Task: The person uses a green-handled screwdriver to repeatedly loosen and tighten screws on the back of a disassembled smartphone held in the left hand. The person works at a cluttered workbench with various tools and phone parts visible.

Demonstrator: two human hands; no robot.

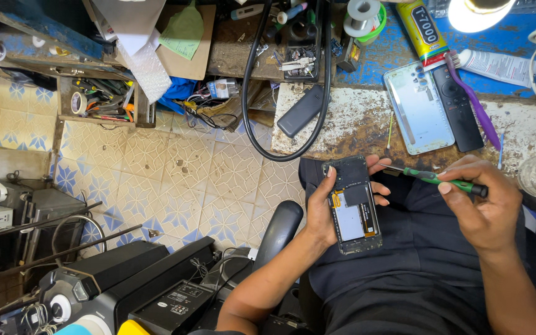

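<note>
Patterned floor tiles lie below a worn, cluttered bench (355, 124). Left hand (324, 214) fingers grasp an opened phone (355, 205) over the lap, thumb on its left edge. Right hand (485, 208) fingers pinch a green screwdriver (442, 180), tip near the phone's top corner. On the bench lie a back cover (418, 108), a remote (458, 108) and a toothbrush (473, 99).

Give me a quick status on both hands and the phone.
Left hand grips the opened phone, back cover off. Right hand holds a green screwdriver, tip at the phone's upper edge. Nothing between them.
</note>
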